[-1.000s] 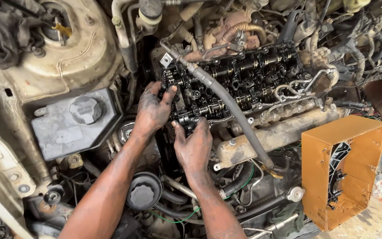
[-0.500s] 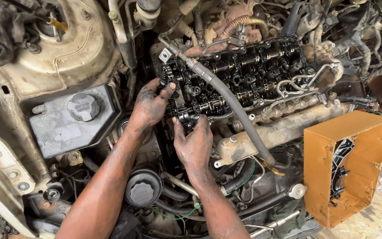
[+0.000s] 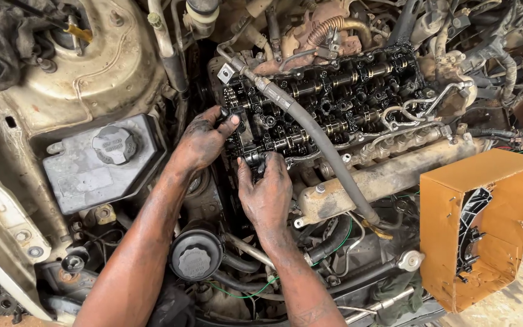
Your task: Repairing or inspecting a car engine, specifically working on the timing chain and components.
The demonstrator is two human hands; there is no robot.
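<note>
Both hands kept at the engine's [image 3: 334,103] timing end as before: left hand [image 3: 204,142] pinching a dark part, right hand [image 3: 267,194] curled round another.

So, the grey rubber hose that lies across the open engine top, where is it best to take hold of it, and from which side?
Take the grey hose on its bare middle stretch, just right of the right hand, coming from above. There it lies on top, free of brackets. Its upper end sits in a metal fitting; its lower end dips under other lines. The left hand is clear of it.
</note>
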